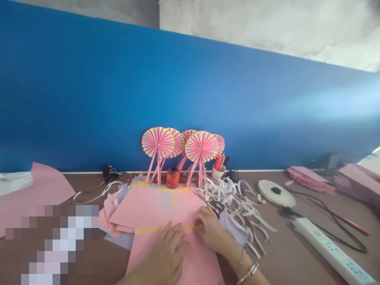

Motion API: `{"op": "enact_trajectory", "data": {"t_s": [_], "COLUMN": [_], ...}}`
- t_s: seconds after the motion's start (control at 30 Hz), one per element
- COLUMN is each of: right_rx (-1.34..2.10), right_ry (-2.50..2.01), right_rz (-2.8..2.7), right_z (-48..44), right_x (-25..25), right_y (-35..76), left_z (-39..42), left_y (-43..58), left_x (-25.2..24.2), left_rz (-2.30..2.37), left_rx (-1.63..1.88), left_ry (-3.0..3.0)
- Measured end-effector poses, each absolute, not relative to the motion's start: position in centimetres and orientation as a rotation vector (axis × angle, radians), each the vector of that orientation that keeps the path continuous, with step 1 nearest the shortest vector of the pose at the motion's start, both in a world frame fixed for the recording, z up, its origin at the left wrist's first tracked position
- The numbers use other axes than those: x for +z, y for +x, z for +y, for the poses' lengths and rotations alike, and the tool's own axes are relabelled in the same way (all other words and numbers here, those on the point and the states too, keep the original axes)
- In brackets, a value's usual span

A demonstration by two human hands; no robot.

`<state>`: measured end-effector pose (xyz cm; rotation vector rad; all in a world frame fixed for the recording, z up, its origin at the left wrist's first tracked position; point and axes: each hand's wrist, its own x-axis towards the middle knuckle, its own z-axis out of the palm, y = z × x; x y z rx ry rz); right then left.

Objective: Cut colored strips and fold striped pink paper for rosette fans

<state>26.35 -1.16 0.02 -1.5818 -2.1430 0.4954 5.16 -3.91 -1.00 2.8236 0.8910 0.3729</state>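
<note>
A pink paper sheet [175,273] lies in front of me, with a thin yellow strip [148,230] along its far edge. My left hand [170,253] rests on the sheet, fingers stretched out and fingertips near the strip. At the strip's right end, my right hand [210,227] has its fingers curled together on it; the exact pinch is partly hidden. Beyond the sheet is a stack of pink paper [148,204] marked with yellow and pale blue lines. Dark-handled scissors [218,206] lie just past my right hand.
Pink pleated paper fans [158,142] stand at the back, around a red-orange roll [173,178]. Curled white strips [237,198] are heaped right of the stack. A round white device [276,193], a power strip [332,249] and cables lie further right. Binder clips [109,172] sit back left.
</note>
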Motion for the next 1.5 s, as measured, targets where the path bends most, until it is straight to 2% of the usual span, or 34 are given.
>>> {"op": "enact_trajectory", "data": {"t_s": [0.23,0.43,0.63,0.73,1.1,1.33,1.5], "right_rx": [0.520,0.535,0.870,0.930,0.561,0.478,0.306], "right_ry": [-1.490,-1.463,-1.412,-1.360,-1.326,-1.320,-1.584], "right_rz": [-2.117,-2.050,-1.857,-1.823,-1.861,-1.946,-1.853], "right_z": [-1.3,-1.2,-1.1,-1.0,-0.7,-1.4,-0.4], "right_x": [0.8,0.8,0.5,0.2,-1.0,0.0,0.3], "right_y": [26.1,25.8,26.0,26.2,25.9,25.5,28.2], "left_z": [-2.9,-2.1,-1.7,-1.5,-1.5,0.6,1.8], "left_y": [4.8,4.6,4.5,4.5,5.3,8.5,9.3], "left_x": [-3.5,-2.9,-2.9,-2.8,0.2,1.0,0.1], "left_rz": [1.237,1.356,1.392,1.431,1.257,1.249,1.251], "left_rx": [0.723,0.812,0.895,0.889,0.907,0.825,0.906], "left_ry": [2.604,2.367,2.327,2.288,2.353,2.205,1.966]}}
